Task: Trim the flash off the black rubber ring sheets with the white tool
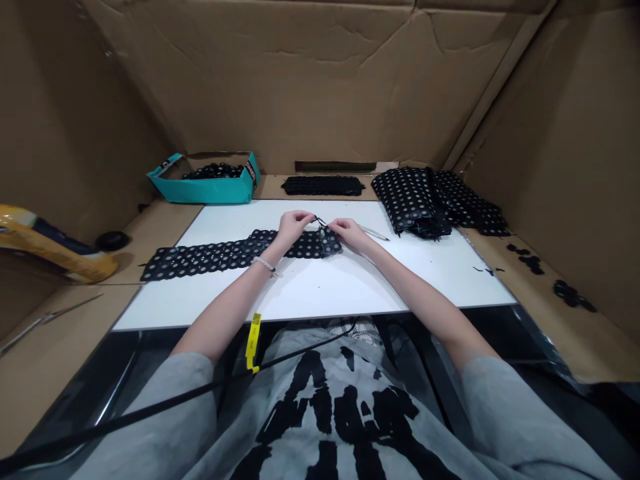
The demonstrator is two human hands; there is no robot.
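A long strip of black lace [235, 252] with round holes lies across the white board [320, 290]. My left hand [295, 228] and my right hand [347, 233] meet above the strip's right end. Their fingertips pinch a thin black thread [319, 221] rising from the lace. A slim metal tool [374, 233] lies on the board just beyond my right hand. A beaded bracelet [263, 264] circles my left wrist.
A teal box [207, 190] holds black lace behind the board. Next to it lies a flat black lace piece [323, 186]. Folded dotted lace piles [410, 200] stand back right. Black scraps [530, 259] lie on cardboard at right. Cardboard walls [300, 80] surround the board.
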